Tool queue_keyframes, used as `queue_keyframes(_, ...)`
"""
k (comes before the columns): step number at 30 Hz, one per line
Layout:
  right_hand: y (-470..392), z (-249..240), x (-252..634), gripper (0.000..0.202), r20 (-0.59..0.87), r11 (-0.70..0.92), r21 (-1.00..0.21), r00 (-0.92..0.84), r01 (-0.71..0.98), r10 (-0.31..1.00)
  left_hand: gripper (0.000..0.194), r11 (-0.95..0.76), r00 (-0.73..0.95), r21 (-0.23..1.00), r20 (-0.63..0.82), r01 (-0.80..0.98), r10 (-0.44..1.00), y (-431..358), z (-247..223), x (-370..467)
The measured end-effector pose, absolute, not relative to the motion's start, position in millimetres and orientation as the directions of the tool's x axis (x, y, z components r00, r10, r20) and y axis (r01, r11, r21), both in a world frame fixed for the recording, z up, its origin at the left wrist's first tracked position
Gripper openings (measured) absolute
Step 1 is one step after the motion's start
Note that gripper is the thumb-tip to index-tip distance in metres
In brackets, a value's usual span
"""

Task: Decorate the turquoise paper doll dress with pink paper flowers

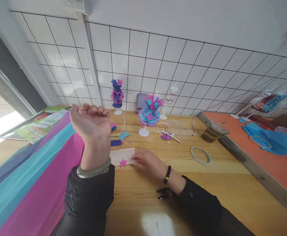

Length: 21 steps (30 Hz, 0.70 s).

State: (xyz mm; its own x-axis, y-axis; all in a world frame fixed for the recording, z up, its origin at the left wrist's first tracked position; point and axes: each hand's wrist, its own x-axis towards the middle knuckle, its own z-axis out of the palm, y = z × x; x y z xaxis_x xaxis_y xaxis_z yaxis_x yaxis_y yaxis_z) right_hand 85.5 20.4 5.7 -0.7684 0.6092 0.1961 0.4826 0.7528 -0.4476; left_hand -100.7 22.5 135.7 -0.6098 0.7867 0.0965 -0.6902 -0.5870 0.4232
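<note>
Card [118, 156], white, lies flat on the wooden table [138, 190], a pink flower [123, 162] over its lower edge. Your right hand [150, 164] has its fingertips at the card's right end; whether they pinch it, I cannot tell. Your left hand [93, 123] is raised, palm up, fingers loosely curled, with nothing visible in it. If the flower is loose, a tug or tilt of the card could slide it off. Black snips [166, 193] lie just by your right wrist, so lowering that forearm carelessly could press skin onto their points.
</note>
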Motion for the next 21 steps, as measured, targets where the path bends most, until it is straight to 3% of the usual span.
queue_keyframes(6, 6.8, 4.1, 54.1, 0.014, 0.188, 0.884, -0.031, -0.866, 0.466, 0.463, 0.023, -0.573, -0.605, 0.462, 0.093, -0.677, 0.791, 24.9, 135.7, -101.6)
queue_keyframes(9, 2.4, 2.9, 44.3, 0.015, 0.156, 0.896, 0.055, -0.89, 0.44, 0.427, 0.022, -0.569, -0.594, 0.434, 0.093, -0.698, 0.799, 26.7, 134.6, -101.0)
queue_keyframes(11, 3.0, 0.5, 41.4, 0.017, 0.152, 0.893, 0.05, -0.887, 0.448, 0.437, 0.022, -0.558, -0.584, 0.42, 0.079, -0.716, 0.808, 27.6, 134.3, -100.0)
queue_keyframes(15, 11.2, -5.3, 46.0, 0.028, 0.237, 0.854, -0.134, -0.82, 0.503, 0.52, 0.022, -0.539, -0.558, 0.407, 0.081, -0.738, 0.826, 29.6, 133.5, -97.0)
queue_keyframes(18, 20.7, -6.5, 56.0, 0.029, 0.306, 0.747, -0.435, -0.697, 0.504, 0.648, 0.022, -0.516, -0.531, 0.408, 0.088, -0.753, 0.843, 32.9, 131.0, -93.5)
queue_keyframes(21, 30.3, -1.5, 68.6, 0.026, 0.256, 0.506, -0.766, -0.535, 0.396, 0.805, 0.022, -0.47, -0.49, 0.435, 0.075, -0.768, 0.869, 38.7, 127.1, -88.1)
